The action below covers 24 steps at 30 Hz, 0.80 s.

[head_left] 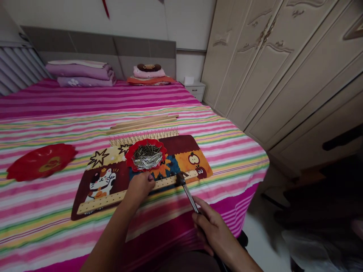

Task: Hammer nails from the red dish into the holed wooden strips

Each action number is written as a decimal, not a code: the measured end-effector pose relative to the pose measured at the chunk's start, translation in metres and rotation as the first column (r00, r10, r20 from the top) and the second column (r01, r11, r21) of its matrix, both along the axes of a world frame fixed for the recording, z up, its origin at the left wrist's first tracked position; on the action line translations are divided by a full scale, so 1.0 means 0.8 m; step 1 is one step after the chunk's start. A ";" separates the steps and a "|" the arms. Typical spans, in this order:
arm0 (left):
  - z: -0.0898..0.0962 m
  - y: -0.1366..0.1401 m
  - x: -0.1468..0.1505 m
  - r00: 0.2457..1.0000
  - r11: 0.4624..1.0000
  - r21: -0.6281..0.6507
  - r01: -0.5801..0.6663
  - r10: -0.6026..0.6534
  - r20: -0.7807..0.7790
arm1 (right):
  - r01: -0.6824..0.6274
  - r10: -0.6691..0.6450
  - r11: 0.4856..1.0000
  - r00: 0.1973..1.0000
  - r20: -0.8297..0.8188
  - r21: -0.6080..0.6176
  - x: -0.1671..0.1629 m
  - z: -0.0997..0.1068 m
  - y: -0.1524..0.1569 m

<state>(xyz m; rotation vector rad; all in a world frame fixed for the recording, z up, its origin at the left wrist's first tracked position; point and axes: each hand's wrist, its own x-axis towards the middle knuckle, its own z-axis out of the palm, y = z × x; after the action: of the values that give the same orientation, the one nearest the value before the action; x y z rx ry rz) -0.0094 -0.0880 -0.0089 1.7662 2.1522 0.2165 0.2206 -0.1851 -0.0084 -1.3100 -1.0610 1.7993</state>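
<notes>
My right hand is wrapped round the handle of a hammer with a dark head and a shiny shaft. The head is at a pale wooden strip with rows of small holes, right of its middle. Several nails stand upright in the strip between the hammer head and my left hand. That hand is closed over the strip, fingers pinched together, and what they hold is hidden. Just beyond it, a red scalloped dish contains a heap of loose nails. Strip and dish rest on a patterned mat.
Behind the dish lies a wooden strip full of upright nails, with plain wooden strips farther back. A red plate sits on the striped bedspread at left. Folded bedding is stacked by the headboard; wardrobes stand right.
</notes>
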 end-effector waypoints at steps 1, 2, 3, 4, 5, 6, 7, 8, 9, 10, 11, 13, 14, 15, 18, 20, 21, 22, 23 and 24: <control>0.000 0.001 0.002 1.000 1.000 0.009 0.003 -0.003 -0.004 | -0.005 0.005 1.000 1.000 0.004 0.006 0.000 0.002 -0.001; 0.000 0.002 0.004 1.000 1.000 0.013 -0.002 0.001 0.008 | -0.013 0.013 1.000 1.000 0.008 0.011 0.000 0.003 -0.001; 0.000 0.002 0.005 0.999 1.000 0.011 -0.011 0.011 0.035 | -0.020 0.020 1.000 1.000 0.015 0.013 0.000 0.005 -0.002; -0.002 0.001 0.006 0.997 1.000 0.007 -0.025 0.025 0.073 | -0.024 0.024 1.000 0.999 0.024 0.011 0.000 0.006 -0.002; -0.004 0.000 0.006 0.993 0.999 0.008 -0.040 0.039 0.115 | -0.026 0.025 1.000 0.999 0.035 0.007 0.000 0.006 -0.002; -0.008 -0.001 0.005 0.986 0.998 0.016 -0.053 0.049 0.158 | -0.030 0.030 1.000 0.999 0.045 0.001 0.000 0.006 -0.002; -0.012 -0.003 0.003 0.978 0.998 0.032 -0.062 0.054 0.200 | -0.038 0.038 0.999 0.998 0.055 -0.003 0.000 0.006 -0.002; -0.016 -0.005 0.002 0.970 0.996 0.056 -0.071 0.056 0.237 | -0.046 0.047 0.999 0.997 0.062 -0.006 0.000 0.006 -0.002; -0.021 -0.008 0.000 0.962 0.993 0.084 -0.079 0.054 0.269 | -0.053 0.053 0.999 0.996 0.067 -0.005 -0.001 0.006 -0.001; -0.026 -0.010 -0.002 0.954 0.990 0.115 -0.086 0.049 0.294 | -0.059 0.059 0.998 0.996 0.071 -0.005 -0.002 0.006 -0.001; -0.031 -0.013 -0.003 0.948 0.985 0.147 -0.089 0.038 0.316 | -0.062 0.062 0.998 0.996 0.070 -0.004 -0.004 0.006 0.000; -0.040 -0.017 -0.005 0.939 0.975 0.205 -0.086 0.011 0.343 | -0.060 0.059 0.998 0.997 0.046 0.008 -0.009 0.009 0.002; -0.045 -0.018 -0.005 0.936 0.970 0.229 -0.081 -0.006 0.353 | -0.057 0.056 0.998 0.998 0.029 0.019 -0.012 0.011 0.003; -0.048 -0.020 -0.005 0.932 0.965 0.250 -0.076 -0.020 0.362 | -0.054 0.053 0.998 0.998 0.014 0.030 -0.016 0.014 0.004; -0.056 -0.022 -0.004 0.929 0.955 0.285 -0.081 -0.031 0.368 | -0.071 0.072 0.997 0.997 -0.013 0.035 -0.029 0.026 0.011; -0.058 -0.022 -0.003 0.935 0.952 0.296 -0.076 -0.035 0.352 | -0.089 0.089 0.996 0.996 -0.007 0.001 -0.038 0.034 0.016; -0.059 -0.023 -0.002 0.940 0.951 0.300 -0.070 -0.037 0.338 | -0.101 0.101 0.995 0.995 0.001 -0.015 -0.042 0.038 0.018; -0.059 -0.023 -0.002 0.945 0.950 0.308 -0.062 -0.043 0.323 | -0.109 0.110 0.994 0.994 0.013 -0.025 -0.046 0.041 0.021; -0.058 -0.023 -0.001 0.950 0.947 0.316 -0.053 -0.050 0.309 | -0.115 0.115 0.993 0.993 0.025 -0.027 -0.050 0.042 0.023; -0.058 -0.024 -0.001 0.954 0.945 0.324 -0.047 -0.055 0.296 | -0.118 0.118 0.993 0.992 0.035 -0.020 -0.053 0.042 0.025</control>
<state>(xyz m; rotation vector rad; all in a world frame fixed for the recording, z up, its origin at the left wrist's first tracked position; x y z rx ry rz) -0.0101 -0.1071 -0.0553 1.7663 1.9737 0.8331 0.1782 -0.1651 0.0255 -1.3193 -1.1659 1.8821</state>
